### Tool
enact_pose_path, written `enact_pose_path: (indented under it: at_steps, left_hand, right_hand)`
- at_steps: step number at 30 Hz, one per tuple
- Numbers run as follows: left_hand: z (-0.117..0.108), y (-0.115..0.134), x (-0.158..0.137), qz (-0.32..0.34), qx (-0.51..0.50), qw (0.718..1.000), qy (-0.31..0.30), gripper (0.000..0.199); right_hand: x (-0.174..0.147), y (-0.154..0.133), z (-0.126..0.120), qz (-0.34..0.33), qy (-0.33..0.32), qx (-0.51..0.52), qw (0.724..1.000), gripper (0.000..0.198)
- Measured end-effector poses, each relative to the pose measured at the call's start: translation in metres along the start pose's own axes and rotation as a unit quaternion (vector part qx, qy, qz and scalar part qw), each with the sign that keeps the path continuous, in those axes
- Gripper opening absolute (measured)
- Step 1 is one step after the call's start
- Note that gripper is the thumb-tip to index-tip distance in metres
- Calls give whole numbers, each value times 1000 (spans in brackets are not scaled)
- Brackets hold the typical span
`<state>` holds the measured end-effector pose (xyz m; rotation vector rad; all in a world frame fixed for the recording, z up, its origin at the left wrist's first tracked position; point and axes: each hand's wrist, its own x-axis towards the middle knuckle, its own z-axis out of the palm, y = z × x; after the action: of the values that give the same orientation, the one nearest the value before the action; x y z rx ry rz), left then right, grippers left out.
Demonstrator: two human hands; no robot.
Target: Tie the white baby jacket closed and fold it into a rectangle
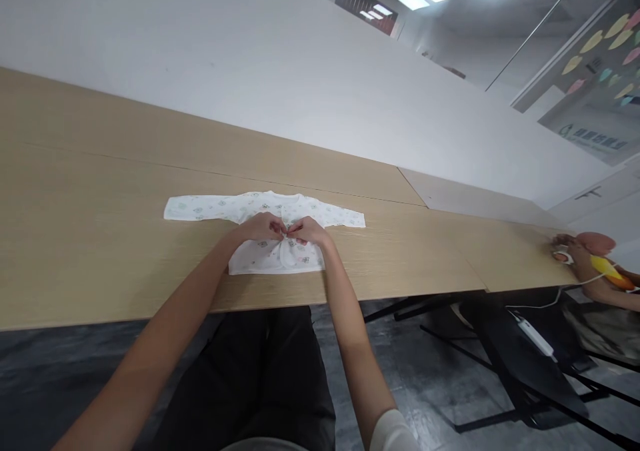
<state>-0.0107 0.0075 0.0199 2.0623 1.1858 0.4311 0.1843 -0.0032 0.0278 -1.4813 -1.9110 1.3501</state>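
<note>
A small white baby shirt [255, 259] with a scattered print lies spread on the table, both sleeves stretched out sideways and the neckline toward the wall. At the middle of its front, my left hand [263, 226] pinches the fabric with closed fingers. Close against it, my right hand [307, 230] grips the same spot from the other side. Creases run down from the pinched place to the hem. Whatever fastening lies between the fingertips is too small and covered to make out.
The long wooden table [100, 251] runs along a white wall [210, 58]. Farther right sits another person [600, 284] with hands at the tabletop. A black folding chair [530, 364] bearing a white power strip [536, 338] stands below the table on the right.
</note>
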Motion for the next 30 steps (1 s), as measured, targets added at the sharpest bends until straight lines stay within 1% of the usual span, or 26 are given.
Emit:
enact_pose_path:
  at_steps: [3, 6, 12, 20, 22, 24, 27, 30]
  left_hand:
    - [0, -1, 0, 1, 33, 999, 1, 34]
    - [-1, -1, -1, 3, 39, 999, 1, 36]
    - [-2, 1, -2, 9, 27, 999, -21, 36]
    - [-4, 1, -5, 26, 16, 998, -50, 41]
    - [-4, 3, -6, 21, 13, 999, -47, 44]
    - [-4, 4, -6, 8, 21, 1000, -21, 44]
    - [-3, 1, -2, -11, 44, 997, 65, 43]
    - [-1, -8, 4, -26, 92, 985, 146, 42]
  right_hand:
    - [0, 0, 1, 6, 3, -9, 1000, 8]
    - [0, -1, 0, 5, -2, -6, 1000, 9]
    - [-2, -3, -1, -21, -34, -12, 999, 13]
    - [0, 1, 1, -23, -26, -34, 999, 8]
    - [0, 1, 0, -20, -30, -39, 999, 6]
    - [-1, 0, -1, -23, -29, -41, 998, 4]
    - [-3, -4, -5, -29, -6, -34, 999, 5]
    - [-10, -10, -7, -30, 26, -36, 999, 9]
